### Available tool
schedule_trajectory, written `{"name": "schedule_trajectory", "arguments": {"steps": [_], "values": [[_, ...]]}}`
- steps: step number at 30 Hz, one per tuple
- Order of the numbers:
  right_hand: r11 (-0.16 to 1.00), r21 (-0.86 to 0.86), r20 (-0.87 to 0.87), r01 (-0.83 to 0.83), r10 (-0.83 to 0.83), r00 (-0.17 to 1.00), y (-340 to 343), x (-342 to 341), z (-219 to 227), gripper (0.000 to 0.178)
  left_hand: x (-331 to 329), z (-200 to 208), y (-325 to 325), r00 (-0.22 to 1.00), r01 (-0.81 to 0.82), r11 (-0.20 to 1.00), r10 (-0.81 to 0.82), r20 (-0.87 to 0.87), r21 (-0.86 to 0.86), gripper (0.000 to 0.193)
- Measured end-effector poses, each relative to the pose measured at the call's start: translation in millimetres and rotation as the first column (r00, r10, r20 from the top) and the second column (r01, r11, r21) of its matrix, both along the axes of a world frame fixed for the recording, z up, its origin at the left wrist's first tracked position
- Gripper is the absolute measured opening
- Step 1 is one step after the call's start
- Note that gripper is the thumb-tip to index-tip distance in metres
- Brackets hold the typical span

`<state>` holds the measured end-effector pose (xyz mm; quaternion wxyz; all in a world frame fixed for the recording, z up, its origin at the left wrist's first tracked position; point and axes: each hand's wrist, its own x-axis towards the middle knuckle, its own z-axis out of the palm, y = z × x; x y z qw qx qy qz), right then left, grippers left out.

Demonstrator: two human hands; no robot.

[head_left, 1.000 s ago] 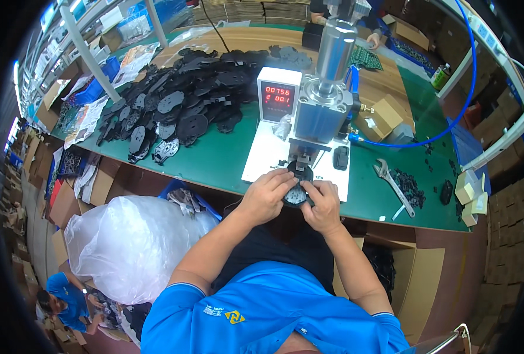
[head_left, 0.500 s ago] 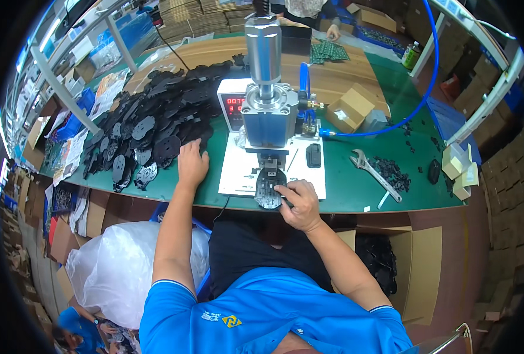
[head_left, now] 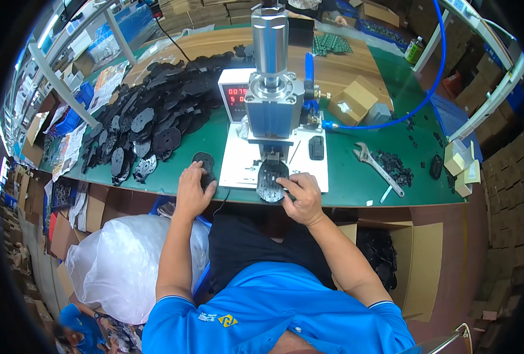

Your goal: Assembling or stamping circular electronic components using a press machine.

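A pneumatic bench press (head_left: 269, 112) with a steel cylinder stands on a white base plate (head_left: 233, 159). Under its ram sits a flat, rounded black plastic plate (head_left: 270, 187), its near end jutting past the base toward me. My right hand (head_left: 304, 199) grips this plate at its right edge, index finger on top and the other fingers curled. Left of the base, my left hand (head_left: 193, 190) has its fingers and thumb around a second black plastic plate (head_left: 203, 158) on the green tabletop. Part of that plate is hidden beneath the hand.
A large heap of black plates (head_left: 155, 112) covers the table's left. Right of the press lie an adjustable wrench (head_left: 380, 168), small black parts (head_left: 396, 169) and an open carton (head_left: 352, 101). A blue air hose (head_left: 415, 115) arcs above. A box of black parts (head_left: 380, 253) stands below.
My left hand has come away from the heap toward the table's front edge, bringing a black plate with it. My right hand stays on the plate under the press.
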<state>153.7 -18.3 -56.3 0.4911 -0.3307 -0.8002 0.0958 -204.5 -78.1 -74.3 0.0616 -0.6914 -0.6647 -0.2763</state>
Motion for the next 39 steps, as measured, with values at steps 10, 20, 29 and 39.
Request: {"name": "schedule_trajectory", "arguments": {"steps": [10,20,29,39], "values": [[0.999,0.001,-0.014,0.032,-0.032,0.999,3.8,-0.6,-0.6,0.038,7.6,14.8,-68.3,0.998,0.041,0.999,-0.041,-0.051,-0.012,0.051],[0.937,-0.333,-0.387,-0.104,-0.035,0.921,-7.1,6.6,7.0,0.033,74.8,76.2,-46.8,0.936,0.189,0.963,-0.236,0.260,0.193,0.060],[0.896,-0.406,-0.186,0.178,-0.272,0.944,-104.1,131.7,-2.0,0.035,152.9,80.8,11.2,0.898,0.438,0.881,-0.437,-0.045,0.182,0.041],[0.411,-0.542,0.308,0.733,-0.715,0.628,-256.7,307.3,-98.7,0.033,161.9,64.4,15.2,0.914,0.405,0.902,-0.399,-0.067,0.151,0.035]]}}
